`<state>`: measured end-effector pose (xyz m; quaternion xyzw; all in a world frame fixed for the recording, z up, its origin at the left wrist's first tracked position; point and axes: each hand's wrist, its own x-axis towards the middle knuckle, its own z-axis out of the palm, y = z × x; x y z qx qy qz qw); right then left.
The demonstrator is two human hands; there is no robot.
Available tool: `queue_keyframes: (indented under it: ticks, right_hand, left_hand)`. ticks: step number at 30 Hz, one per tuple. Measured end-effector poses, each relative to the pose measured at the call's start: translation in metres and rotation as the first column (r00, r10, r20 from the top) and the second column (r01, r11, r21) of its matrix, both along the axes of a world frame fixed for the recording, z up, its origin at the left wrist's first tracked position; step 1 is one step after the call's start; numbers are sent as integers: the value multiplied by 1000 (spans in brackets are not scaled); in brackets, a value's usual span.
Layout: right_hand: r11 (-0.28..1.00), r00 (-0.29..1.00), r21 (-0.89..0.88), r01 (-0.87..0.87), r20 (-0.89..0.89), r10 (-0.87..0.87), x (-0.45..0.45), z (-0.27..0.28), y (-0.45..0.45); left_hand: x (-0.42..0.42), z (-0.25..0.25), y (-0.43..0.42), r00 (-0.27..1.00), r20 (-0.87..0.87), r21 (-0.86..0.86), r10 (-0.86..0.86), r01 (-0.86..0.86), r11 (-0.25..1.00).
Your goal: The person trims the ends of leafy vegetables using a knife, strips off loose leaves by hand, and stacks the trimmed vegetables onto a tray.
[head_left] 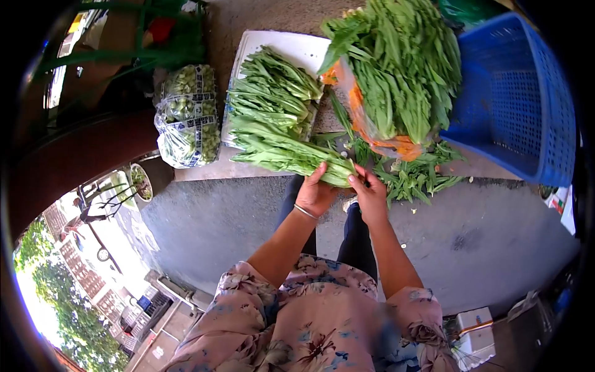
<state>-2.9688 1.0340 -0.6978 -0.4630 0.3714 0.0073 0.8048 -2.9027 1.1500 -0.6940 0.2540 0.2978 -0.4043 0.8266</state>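
My left hand [317, 193], a bangle at its wrist, is closed around the lower part of a bunch of long-leaf lettuce [285, 150]. The leaves point left and the pale stem ends right. At those stem ends my right hand [370, 197] has its fingers pinched on the bunch. Just beyond, more lettuce bunches [269, 80] lie stacked on a white foam tray [282, 42]. A larger heap of the same lettuce [403, 68] rests to the right on an orange and clear plastic bag [356, 102].
A blue plastic crate [545, 118] lies tipped on its side at the right. Loose leaves [421, 180] are scattered on the ledge and ground near my feet. Wrapped greens [189, 118] sit left of the tray, with a plant pot [149, 180] below them.
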Motion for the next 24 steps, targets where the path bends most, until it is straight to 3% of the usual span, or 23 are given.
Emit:
queue_keyframes:
  ticks: [4, 6, 8, 10, 12, 14, 16, 18, 20, 22, 24]
  right_hand:
    - [978, 975, -19, -207, -93, 204, 86, -22, 29]
    - [986, 988, 58, -155, 7, 155, 135, -46, 53]
    - [984, 989, -105, -145, 8, 147, 176, -109, 80]
    - [851, 958, -441, -286, -131, 254, 209, -149, 92]
    - [786, 908, -470, -401, -315, 274, 224, -175, 98]
    - [679, 886, -579, -451, -383, 261, 222, -182, 101]
    - [753, 888, -487, -443, -353, 294, 211, -177, 96]
    - [811, 979, -571, -128, -203, 11, 178, -177, 90]
    - [773, 948, -621, 131, -149, -281, 138, -148, 58]
    - [447, 808, -869, 212, -101, -580, 105, -141, 15]
    - [345, 677, -935, 87, -198, -709, 79, -141, -33]
  left_hand:
    - [62, -24, 46, 995, 46, 203, 90, -98, 974]
    - [103, -37, 66, 996, 61, 289, 68, -83, 954]
    - [140, -68, 91, 1000, 12, 375, 7, -11, 927]
    - [156, -88, 116, 997, -67, 368, 24, 2, 930]
    - [166, -101, 135, 985, -141, 418, 96, -29, 908]
    - [164, -103, 147, 989, -129, 448, 68, -3, 894]
    - [157, -102, 150, 990, -131, 466, 51, 16, 885]
    - [150, -106, 150, 982, -182, 476, 46, 47, 878]
    - [141, -113, 144, 965, -246, 459, 88, 36, 888]
    - [133, -112, 129, 963, -260, 439, 71, 52, 897]
    - [127, -103, 108, 970, -241, 361, 31, 60, 931]
